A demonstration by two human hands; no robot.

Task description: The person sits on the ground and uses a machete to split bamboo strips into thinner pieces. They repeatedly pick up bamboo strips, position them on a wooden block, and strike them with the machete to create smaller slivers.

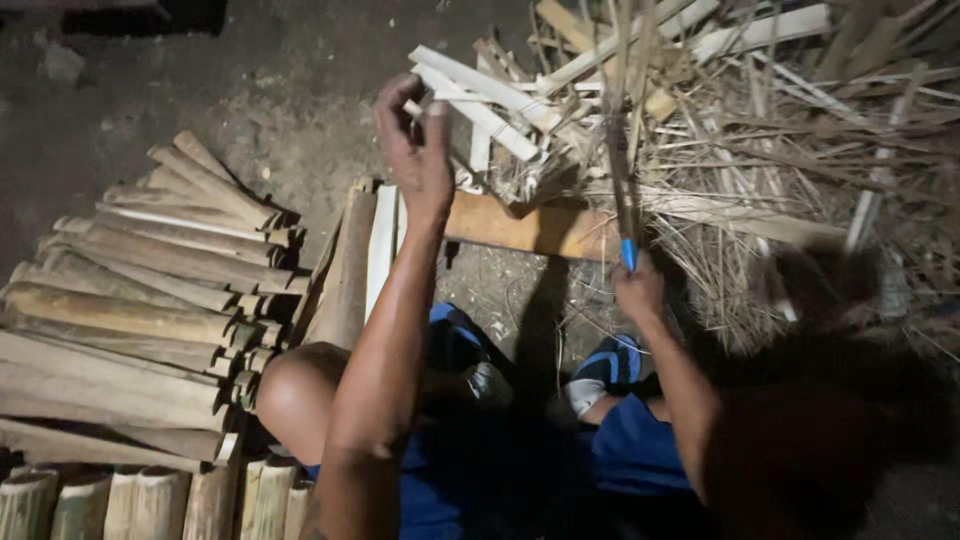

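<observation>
Knife (622, 190) with blue handle gripped upright by right hand (638, 290). Thin bamboo strip (412, 108) pinched by raised left hand (415, 150). Split bamboo stack (150, 290) at left.

Left hand (415, 150) raised, right hand (638, 290) clenched

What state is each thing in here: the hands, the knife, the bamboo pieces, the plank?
Left hand: raised, fingers pinched on a thin bamboo strip.
Thin bamboo strip: pale, held at its near end.
Right hand: closed around the blue-handled knife.
Blue-handled knife: upright, blade pointing away.
Split bamboo slats: stacked flat, side by side.
Shavings pile: loose, tangled.
Wooden plank: lying flat, partly covered by shavings.
</observation>
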